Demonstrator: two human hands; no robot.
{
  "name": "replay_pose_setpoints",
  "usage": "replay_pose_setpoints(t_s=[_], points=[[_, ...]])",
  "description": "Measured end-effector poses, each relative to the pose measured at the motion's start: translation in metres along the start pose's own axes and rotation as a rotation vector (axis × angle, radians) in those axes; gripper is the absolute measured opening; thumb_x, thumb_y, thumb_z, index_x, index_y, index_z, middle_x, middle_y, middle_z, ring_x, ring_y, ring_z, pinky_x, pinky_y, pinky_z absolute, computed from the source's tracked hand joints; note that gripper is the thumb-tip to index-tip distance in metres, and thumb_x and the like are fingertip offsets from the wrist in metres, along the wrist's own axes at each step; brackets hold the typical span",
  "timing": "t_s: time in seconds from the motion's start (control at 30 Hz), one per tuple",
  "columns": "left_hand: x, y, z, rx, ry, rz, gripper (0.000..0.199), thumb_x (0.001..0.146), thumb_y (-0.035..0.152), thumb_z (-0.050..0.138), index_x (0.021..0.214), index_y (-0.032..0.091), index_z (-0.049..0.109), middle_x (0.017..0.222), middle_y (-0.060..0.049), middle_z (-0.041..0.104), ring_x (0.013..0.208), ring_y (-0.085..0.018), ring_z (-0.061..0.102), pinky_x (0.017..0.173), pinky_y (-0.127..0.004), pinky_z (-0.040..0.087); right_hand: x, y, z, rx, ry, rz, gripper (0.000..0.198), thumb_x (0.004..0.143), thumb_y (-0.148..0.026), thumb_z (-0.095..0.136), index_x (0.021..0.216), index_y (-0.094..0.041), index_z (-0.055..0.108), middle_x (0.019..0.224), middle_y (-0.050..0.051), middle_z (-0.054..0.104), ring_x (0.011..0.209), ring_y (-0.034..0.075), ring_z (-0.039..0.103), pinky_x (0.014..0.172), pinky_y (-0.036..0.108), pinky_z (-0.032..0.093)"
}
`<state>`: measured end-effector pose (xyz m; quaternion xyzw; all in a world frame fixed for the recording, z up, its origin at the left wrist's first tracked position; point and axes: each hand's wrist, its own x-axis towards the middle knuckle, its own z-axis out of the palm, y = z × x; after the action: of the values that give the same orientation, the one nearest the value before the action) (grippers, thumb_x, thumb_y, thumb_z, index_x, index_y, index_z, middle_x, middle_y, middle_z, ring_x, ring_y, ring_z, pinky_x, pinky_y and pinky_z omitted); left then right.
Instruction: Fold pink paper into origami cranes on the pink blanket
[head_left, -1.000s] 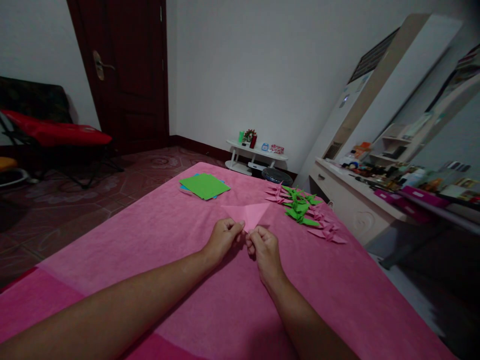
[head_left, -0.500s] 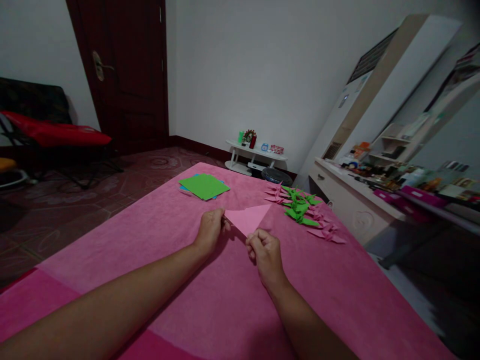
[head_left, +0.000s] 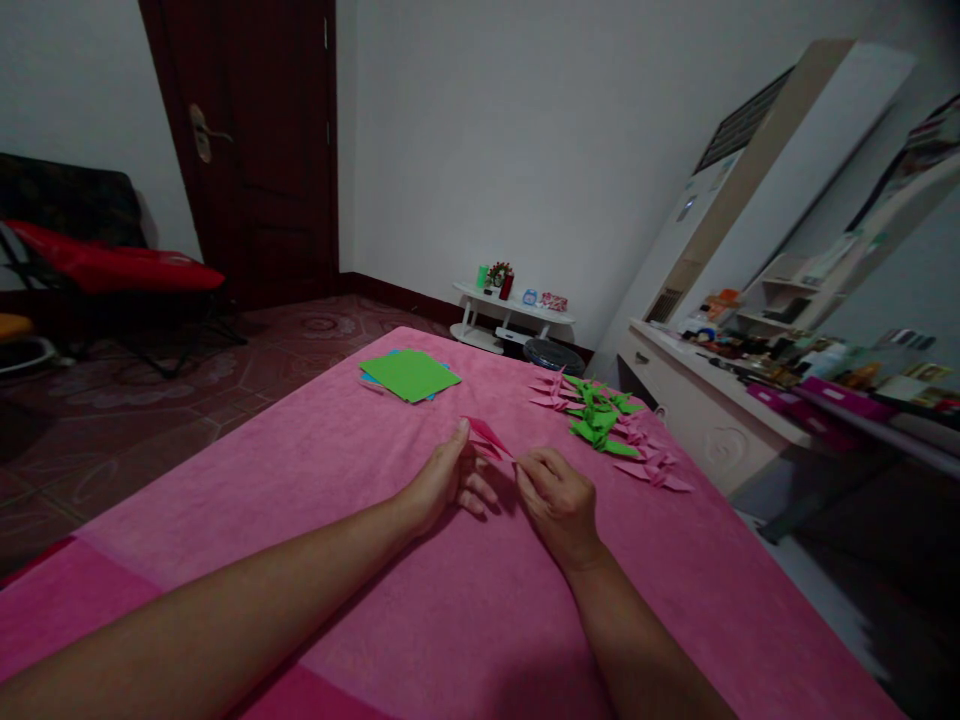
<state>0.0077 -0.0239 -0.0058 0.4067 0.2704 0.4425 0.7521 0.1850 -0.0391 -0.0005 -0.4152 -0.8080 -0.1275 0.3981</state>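
A folded sheet of pink origami paper is held up over the pink cloth, seen nearly edge-on with its layers parted. My left hand has the paper's left side between thumb and fingers, the lower fingers curled loosely beneath it. At the other end, my right hand pinches the pointed right corner, its fingers closed. Beyond the left hand lies a stack of square paper, green on top with blue edges showing under it. Several folded paper cranes, green and pink, sit right of my right hand.
A pink cloth covers the surface under my hands. To the right stands a white dresser crowded with bottles and boxes. A low white shelf is by the far wall, and a red-covered chair at the left.
The pink paper has turned from a flat triangle facing me to a nearly edge-on, parted fold. My right hand has shifted slightly right; my left hand has rolled, thumb now on top.
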Motion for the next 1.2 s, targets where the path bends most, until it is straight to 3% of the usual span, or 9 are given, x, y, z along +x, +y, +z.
replay_pose_setpoints(t_s=[0.3,0.43,0.53,0.6,0.7,0.77,1.0,1.2], points=[[-0.004,0.01,-0.001,-0.015,-0.056,-0.109,0.049,0.078,0.063,0.043,0.087,0.015,0.054,0.074,-0.004,0.057,0.058,-0.017,0.062,0.046,-0.028,0.051,0.0,0.011,-0.009,-0.174,-0.042,-0.103,0.014,0.084,-0.017,0.053,0.088,-0.021,0.066,0.081,0.006,0.065,0.078,0.017,0.055,0.072,0.029,0.04],[-0.002,0.007,-0.003,0.03,-0.029,-0.005,0.028,0.077,0.04,0.053,0.085,0.014,0.057,0.073,-0.005,0.061,0.059,-0.016,0.061,0.048,-0.027,0.051,-0.001,0.01,-0.006,-0.073,-0.078,-0.041,0.016,0.082,-0.014,0.052,0.087,-0.02,0.066,0.083,0.007,0.064,0.079,0.018,0.055,0.072,0.03,0.041],[0.001,0.004,-0.005,0.07,0.037,0.127,0.017,0.071,0.024,0.057,0.085,0.014,0.06,0.061,-0.001,0.059,0.048,-0.011,0.055,0.045,-0.021,0.046,-0.003,0.008,0.0,0.152,-0.046,0.111,0.018,0.08,-0.014,0.051,0.09,-0.02,0.065,0.089,0.007,0.064,0.084,0.02,0.058,0.075,0.031,0.043],[0.004,0.002,-0.006,0.115,0.094,0.186,0.013,0.069,0.018,0.058,0.08,0.012,0.063,0.055,0.001,0.057,0.042,-0.008,0.048,0.044,-0.018,0.041,-0.003,0.005,0.005,0.371,-0.011,0.32,0.018,0.083,-0.02,0.05,0.095,-0.02,0.063,0.086,0.006,0.064,0.08,0.02,0.059,0.073,0.031,0.046],[0.007,-0.001,-0.006,0.232,0.108,0.277,0.011,0.069,0.014,0.058,0.074,0.011,0.067,0.057,-0.002,0.062,0.048,-0.009,0.052,0.049,-0.019,0.04,-0.003,-0.002,0.014,0.718,-0.003,0.67,0.024,0.084,-0.034,0.05,0.103,-0.021,0.059,0.077,0.002,0.063,0.069,0.017,0.06,0.061,0.029,0.049],[0.007,-0.002,-0.004,0.293,0.083,0.305,0.011,0.069,0.017,0.06,0.073,0.011,0.069,0.06,-0.002,0.064,0.054,-0.011,0.055,0.051,-0.02,0.04,-0.003,-0.007,0.019,0.901,-0.013,0.789,0.029,0.079,-0.039,0.059,0.101,-0.021,0.057,0.074,0.0,0.063,0.063,0.016,0.059,0.055,0.026,0.048],[-0.006,0.001,0.004,0.234,-0.099,0.152,0.041,0.076,0.049,0.059,0.077,0.009,0.068,0.061,-0.007,0.064,0.051,-0.012,0.058,0.051,-0.022,0.045,-0.001,-0.015,0.021,1.231,0.01,0.986,0.027,0.068,-0.041,0.071,0.074,-0.018,0.057,0.059,-0.003,0.058,0.048,0.011,0.051,0.048,0.021,0.041],[-0.007,0.0,0.004,0.249,-0.125,0.134,0.041,0.077,0.049,0.059,0.077,0.009,0.065,0.064,-0.009,0.065,0.053,-0.014,0.062,0.052,-0.024,0.049,0.001,-0.017,0.018,1.367,-0.009,0.984,0.025,0.07,-0.039,0.07,0.069,-0.019,0.055,0.056,-0.004,0.055,0.045,0.01,0.05,0.045,0.022,0.042]])
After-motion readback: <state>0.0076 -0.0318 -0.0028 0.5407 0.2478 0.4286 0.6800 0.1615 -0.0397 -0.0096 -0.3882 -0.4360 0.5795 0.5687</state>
